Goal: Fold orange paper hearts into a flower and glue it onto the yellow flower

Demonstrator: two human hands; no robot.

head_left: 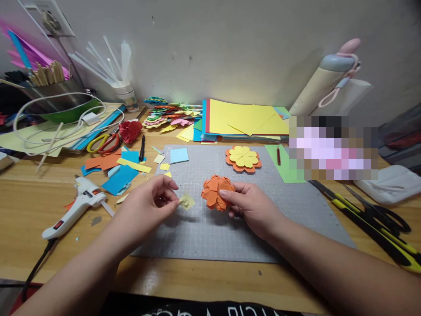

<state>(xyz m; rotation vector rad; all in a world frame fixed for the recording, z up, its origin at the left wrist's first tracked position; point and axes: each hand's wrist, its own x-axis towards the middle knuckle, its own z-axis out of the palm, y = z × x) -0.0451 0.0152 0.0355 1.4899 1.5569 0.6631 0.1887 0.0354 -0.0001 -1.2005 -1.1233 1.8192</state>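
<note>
My left hand [158,199] pinches the edge of a small pale yellow paper piece [188,201], which has a small blob or crumple at its middle. To the right of it, my right hand [250,204] grips an orange folded paper flower [215,192] by its right side, thumb on top. Both are held above a grey cutting mat [197,245], a short gap apart. Behind the orange flower, a flat layered yellow and orange paper flower [243,158] lies on the mat. A light blue paper square [179,155] rests near the mat's back left.
A white glue gun [77,204] lies at the left, near blue and orange paper scraps [123,177]. Yellow paper sheets [243,116] are stacked at the back. Black scissors [378,213] and a black-yellow cutter [368,228] lie right. A bottle [324,81] stands behind.
</note>
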